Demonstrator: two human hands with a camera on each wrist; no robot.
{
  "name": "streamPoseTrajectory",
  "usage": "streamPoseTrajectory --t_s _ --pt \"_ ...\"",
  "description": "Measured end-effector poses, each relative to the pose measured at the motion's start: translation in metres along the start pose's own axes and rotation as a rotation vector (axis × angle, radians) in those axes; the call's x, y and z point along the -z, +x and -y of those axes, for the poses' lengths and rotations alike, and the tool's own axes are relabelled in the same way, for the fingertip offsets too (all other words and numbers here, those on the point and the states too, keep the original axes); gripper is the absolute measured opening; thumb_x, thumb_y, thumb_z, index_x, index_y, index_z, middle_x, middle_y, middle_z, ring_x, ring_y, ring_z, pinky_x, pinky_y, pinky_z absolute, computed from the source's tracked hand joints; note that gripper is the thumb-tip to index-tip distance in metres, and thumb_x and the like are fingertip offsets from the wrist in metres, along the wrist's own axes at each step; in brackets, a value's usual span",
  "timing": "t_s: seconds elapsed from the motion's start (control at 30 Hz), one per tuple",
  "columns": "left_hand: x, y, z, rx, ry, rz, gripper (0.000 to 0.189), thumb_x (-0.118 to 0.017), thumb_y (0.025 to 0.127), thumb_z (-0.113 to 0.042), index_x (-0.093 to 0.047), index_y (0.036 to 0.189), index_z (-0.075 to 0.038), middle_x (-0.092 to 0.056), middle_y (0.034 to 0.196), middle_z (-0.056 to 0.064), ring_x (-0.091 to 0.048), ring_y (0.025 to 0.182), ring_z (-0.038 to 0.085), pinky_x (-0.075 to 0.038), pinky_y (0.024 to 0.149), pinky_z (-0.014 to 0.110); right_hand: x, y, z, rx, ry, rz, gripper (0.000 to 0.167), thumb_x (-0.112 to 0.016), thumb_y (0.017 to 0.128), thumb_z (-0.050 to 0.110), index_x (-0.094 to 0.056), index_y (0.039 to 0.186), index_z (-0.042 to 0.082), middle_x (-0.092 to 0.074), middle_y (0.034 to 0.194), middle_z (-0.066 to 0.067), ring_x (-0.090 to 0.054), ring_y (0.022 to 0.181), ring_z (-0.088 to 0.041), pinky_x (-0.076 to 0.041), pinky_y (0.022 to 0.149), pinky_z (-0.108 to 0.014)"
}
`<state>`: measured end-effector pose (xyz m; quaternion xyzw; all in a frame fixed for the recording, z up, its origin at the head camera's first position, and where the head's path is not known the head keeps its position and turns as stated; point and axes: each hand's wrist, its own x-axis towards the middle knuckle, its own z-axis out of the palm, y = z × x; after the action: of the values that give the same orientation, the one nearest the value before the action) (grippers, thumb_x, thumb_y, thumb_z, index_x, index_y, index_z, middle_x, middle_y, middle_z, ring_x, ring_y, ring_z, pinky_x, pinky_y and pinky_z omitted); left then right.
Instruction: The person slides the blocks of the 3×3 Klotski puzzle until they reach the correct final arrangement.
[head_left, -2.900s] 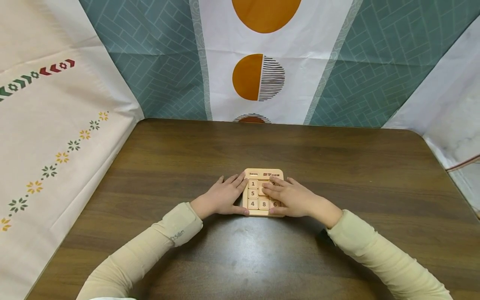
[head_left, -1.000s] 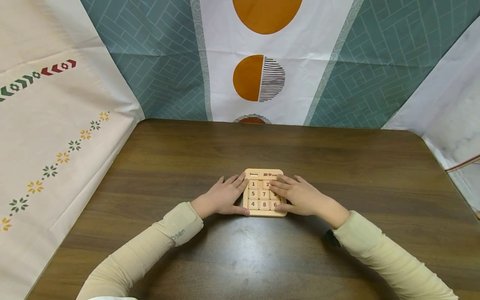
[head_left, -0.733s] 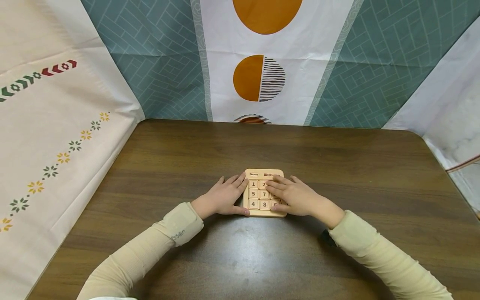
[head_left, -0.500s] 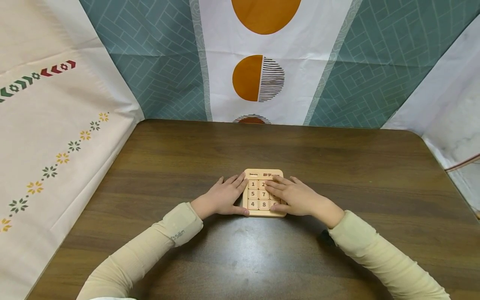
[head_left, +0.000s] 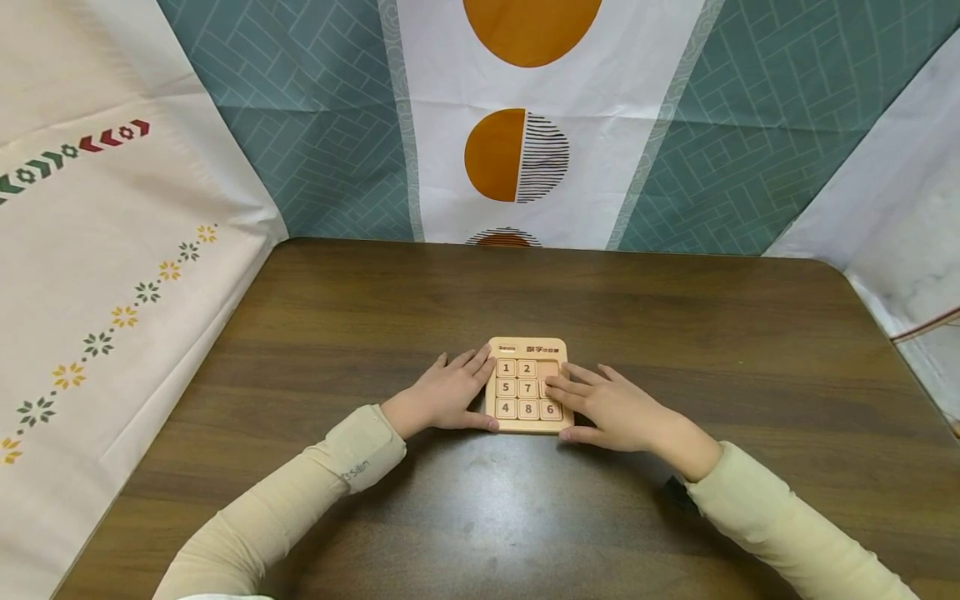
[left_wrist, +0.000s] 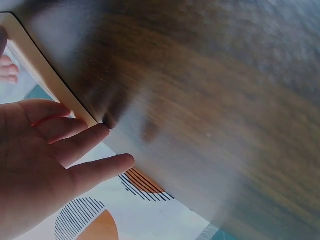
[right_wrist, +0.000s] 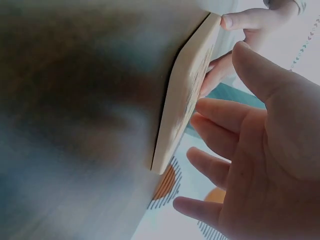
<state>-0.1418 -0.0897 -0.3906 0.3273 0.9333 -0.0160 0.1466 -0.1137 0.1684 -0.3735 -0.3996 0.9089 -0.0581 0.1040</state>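
Note:
A pale wooden sliding number puzzle [head_left: 529,426] lies flat on the table, its tiles marked with digits. Tiles 1 and 2 [head_left: 527,368] sit in its top row, with a bare slot at the top right corner. My left hand [head_left: 441,398] rests along the puzzle's left edge, fingers spread and thumb at the lower corner. My right hand [head_left: 626,414] lies at the right side, one fingertip on the middle-row right tile, whose digit it mostly hides. In the right wrist view the right fingers [right_wrist: 220,120] are extended over the board's edge.
The brown wood-grain table [head_left: 390,300] surrounds the puzzle. Behind it hangs a patterned cloth [head_left: 555,225] with orange circles and green panels. A white cloth [head_left: 150,375] with flower motifs covers the left side.
Tile 2 has slid left into the top middle place. Since half a second ago my right hand has drawn back to the right and nearer, uncovering the top right slot. My left hand stays put.

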Motion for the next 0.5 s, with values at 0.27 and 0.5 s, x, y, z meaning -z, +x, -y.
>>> streamPoseTrajectory --t_s 0.27,0.5 --pt "-0.0005 0.0 0.0001 0.001 -0.009 0.002 0.097 -0.049 0.077 -0.069 -0.023 0.144 -0.004 -0.012 0.151 0.013 -0.022 0.134 0.029 -0.026 0.099 0.055 -0.0015 -0.0061 0.0025 0.005 0.008 0.014 0.062 -0.054 0.087 0.046 -0.045 0.135 0.007 -0.039 0.141 -0.007 -0.026 0.132 -0.032 -0.023 0.097 -0.062" --pt "-0.0002 0.0001 0.0001 -0.003 -0.006 0.004 0.097 -0.049 0.078 -0.069 -0.022 0.144 -0.004 -0.012 0.151 0.013 -0.022 0.134 0.029 -0.028 0.099 0.054 -0.0038 -0.0036 -0.0009 0.008 0.017 0.003 0.061 -0.055 0.088 0.044 -0.045 0.135 0.006 -0.04 0.14 -0.008 -0.027 0.132 -0.032 -0.025 0.095 -0.062"
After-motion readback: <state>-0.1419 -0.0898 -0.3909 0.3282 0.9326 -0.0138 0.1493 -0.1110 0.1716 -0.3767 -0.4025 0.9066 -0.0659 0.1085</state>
